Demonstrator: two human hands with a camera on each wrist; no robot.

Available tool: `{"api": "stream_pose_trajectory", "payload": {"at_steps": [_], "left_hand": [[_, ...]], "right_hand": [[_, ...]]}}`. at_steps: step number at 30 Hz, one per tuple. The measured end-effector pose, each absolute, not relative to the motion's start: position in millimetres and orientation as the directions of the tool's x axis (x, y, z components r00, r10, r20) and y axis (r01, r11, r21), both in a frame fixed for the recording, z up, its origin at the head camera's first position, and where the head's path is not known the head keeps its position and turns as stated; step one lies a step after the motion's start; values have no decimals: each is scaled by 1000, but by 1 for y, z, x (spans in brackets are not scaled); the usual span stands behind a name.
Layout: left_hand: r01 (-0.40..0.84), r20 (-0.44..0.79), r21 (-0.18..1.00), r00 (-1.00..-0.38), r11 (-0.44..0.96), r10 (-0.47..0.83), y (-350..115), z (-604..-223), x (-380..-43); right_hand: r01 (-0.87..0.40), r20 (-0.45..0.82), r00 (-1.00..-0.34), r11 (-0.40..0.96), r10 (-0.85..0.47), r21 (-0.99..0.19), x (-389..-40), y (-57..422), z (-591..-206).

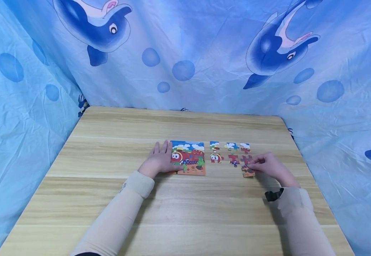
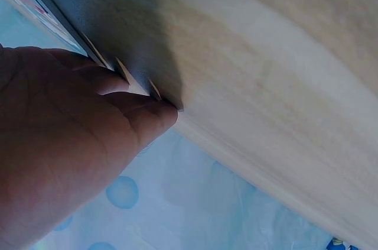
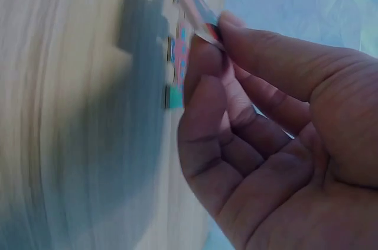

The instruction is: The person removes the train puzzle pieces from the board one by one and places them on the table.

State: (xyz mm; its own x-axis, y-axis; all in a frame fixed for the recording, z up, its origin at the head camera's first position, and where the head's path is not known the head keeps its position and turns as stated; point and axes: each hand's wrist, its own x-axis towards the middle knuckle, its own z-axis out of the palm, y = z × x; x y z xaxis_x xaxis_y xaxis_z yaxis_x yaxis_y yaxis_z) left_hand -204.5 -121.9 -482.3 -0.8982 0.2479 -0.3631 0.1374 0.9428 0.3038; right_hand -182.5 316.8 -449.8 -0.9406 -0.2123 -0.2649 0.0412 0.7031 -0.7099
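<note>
A square train picture board lies flat on the table. My left hand rests on its left edge, fingers spread and pointing away from me, thumb over the lower part. In the left wrist view, the fingers of my left hand extend along the tabletop beside the board's edge. Between thumb and curled index finger, my right hand pinches a jigsaw puzzle piece with orange-brown ground on it. That puzzle piece looks tilted up off the wood in the right wrist view. The right hand partly hides the pieces behind.
Right of the board, loose puzzle pieces lie in spaced rows: a cloud piece, a train-face piece and a red train piece among them. The wooden table meets a blue dolphin-print curtain behind and at the sides.
</note>
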Motion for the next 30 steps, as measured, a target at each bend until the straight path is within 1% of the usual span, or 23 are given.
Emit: {"api": "stream_pose_trajectory", "payload": {"at_steps": [5,12,20,26,30], "left_hand": [[142,-352,314,-901,939,254,-123,-484,-206],[142,-358,315,-898,938,256,-124,-487,-208],[149,-348,311,-901,939,258,-124,-488,-207],[128,-384,295,-892,947,240,-125,-494,-211],[136,-378,295,-892,946,247,-126,-498,-213]], "right_hand": [[95,-322,-928,716,-189,-692,-183,324,-450],[146,-366,-923,775,-117,-615,-182,324,-452],[156,-369,-927,824,-69,-545,-183,322,-454],[156,-375,-925,834,-65,-530,-183,323,-454],[142,-371,-925,840,-76,-525,-181,322,-448]]}}
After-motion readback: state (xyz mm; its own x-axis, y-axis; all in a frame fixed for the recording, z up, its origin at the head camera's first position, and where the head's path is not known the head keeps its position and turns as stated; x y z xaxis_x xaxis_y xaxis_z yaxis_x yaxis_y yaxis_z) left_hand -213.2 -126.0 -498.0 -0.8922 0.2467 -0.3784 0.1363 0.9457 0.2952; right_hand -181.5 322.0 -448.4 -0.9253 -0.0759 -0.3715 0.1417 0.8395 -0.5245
